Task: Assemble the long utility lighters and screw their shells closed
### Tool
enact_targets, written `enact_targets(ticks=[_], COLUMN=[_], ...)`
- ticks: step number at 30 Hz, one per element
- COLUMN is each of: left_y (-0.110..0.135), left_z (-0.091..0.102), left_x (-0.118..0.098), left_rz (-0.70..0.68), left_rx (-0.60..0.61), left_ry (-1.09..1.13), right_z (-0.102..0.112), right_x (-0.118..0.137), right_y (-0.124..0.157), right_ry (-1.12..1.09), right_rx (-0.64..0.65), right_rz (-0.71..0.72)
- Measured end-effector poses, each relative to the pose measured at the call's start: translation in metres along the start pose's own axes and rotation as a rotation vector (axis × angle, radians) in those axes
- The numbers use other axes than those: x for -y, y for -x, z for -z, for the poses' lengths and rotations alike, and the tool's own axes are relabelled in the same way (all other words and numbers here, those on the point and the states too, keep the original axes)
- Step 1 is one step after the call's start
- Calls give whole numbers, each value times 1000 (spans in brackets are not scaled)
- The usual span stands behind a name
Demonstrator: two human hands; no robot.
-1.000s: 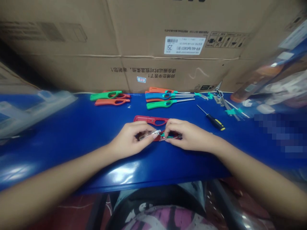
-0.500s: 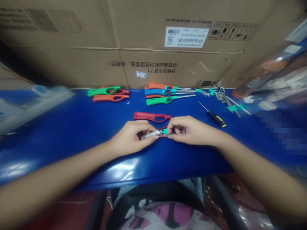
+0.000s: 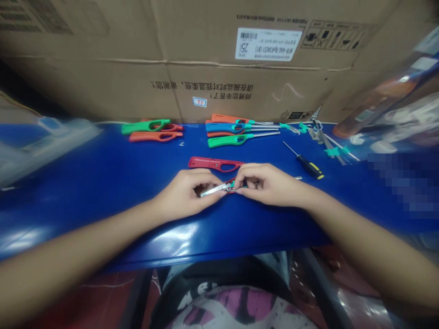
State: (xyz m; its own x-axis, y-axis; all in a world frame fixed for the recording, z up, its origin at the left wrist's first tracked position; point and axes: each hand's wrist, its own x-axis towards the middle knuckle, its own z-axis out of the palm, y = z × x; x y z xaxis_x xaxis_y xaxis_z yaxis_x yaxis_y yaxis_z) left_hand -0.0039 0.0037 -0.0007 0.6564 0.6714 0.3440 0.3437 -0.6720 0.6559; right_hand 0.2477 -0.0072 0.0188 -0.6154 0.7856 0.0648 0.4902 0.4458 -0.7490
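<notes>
My left hand point(image 3: 192, 192) is closed around a clear, silvery lighter fuel tank point(image 3: 211, 189), slanting up to the right. My right hand point(image 3: 259, 185) pinches at a small teal lighter part point(image 3: 232, 184) at the tank's right end. Between the fingertips shows a bit of a red lighter shell half point(image 3: 232, 191), mostly hidden by both hands. A metal tip point(image 3: 298, 177) shows beyond the right wrist. Just behind the hands, another red lighter shell half point(image 3: 216, 163) lies with its inside up.
Green and orange lighter bodies point(image 3: 156, 136) lie at the back left. Several long-nosed lighters point(image 3: 228, 141) lie at back centre, with metal tubes and teal parts point(image 3: 320, 137) to their right. A screwdriver point(image 3: 308, 167) lies right of the hands. A cardboard box point(image 3: 206, 68) stands behind the blue table point(image 3: 103, 183).
The right fingertips have shifted slightly left over the teal part, covering more of it. The metal tip now shows beyond the right wrist. The view has tilted a little.
</notes>
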Motion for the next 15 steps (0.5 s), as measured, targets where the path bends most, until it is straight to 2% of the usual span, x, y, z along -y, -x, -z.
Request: enact_targets(ticks=[4,6,12,15], left_y=[1,1,1,1], left_z=[1,1,1,1], left_x=[0,0,1,1], left_rz=[-4,-7,-17,-9], left_rx=[-9,-11,0,8], left_ry=[-23,-29,-28,-21], right_z=[5,7,5,2], right_x=[3,4,-2,-5], right_y=[-2,-3,-4,-4], right_ry=[-331,-419,-409,-421], right_rx=[31,31,7,57], right_rz=[-240,-314,-278,-257])
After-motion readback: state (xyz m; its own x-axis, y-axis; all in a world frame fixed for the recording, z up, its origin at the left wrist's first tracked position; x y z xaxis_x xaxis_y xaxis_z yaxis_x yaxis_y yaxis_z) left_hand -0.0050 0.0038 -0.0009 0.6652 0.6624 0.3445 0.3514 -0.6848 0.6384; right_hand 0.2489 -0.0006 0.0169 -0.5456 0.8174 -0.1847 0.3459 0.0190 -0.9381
